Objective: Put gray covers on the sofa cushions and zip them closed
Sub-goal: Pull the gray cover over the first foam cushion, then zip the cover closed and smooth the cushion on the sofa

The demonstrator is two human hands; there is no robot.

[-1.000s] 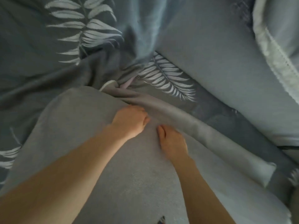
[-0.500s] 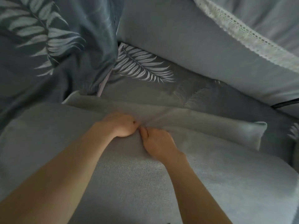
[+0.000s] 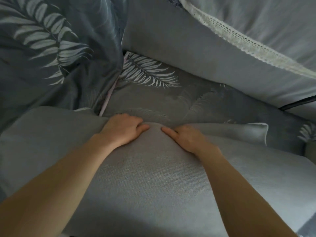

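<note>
The sofa cushion (image 3: pixel 150 182) fills the lower half of the frame, already wrapped in its gray cover (image 3: pixel 51 134), whose woven cloth lies smooth over the whole face that shows. Both hands sit side by side on the cushion's far edge, just above the middle of the frame. The left hand (image 3: pixel 123 132) has its fingers curled over that edge, pinching the cloth there; the right hand (image 3: pixel 186 137) lies with its thumb stretched toward the left hand and its fingers bent over the same edge, so each grip appears closed on the cover, though the fingertips are hidden behind the fold. To the right of the hands, a loose flap of the cover (image 3: pixel 239 132) runs along the edge to a slack corner at middle right, which suggests the opening is on this far side and is not yet closed there. No zipper pull or teeth can be made out, so how far the zip has run cannot be told. By my reading, the covering of this cushion is done and the closing is under way or about to begin. Beyond the hands lies dark leaf-print fabric (image 3: pixel 51 48), filling the upper left and centre, and at upper right a pale cushion (image 3: pixel 179 48) sits beside lace-trimmed cloth (image 3: pixel 256 28); whether other cushions await covers is not shown.
</note>
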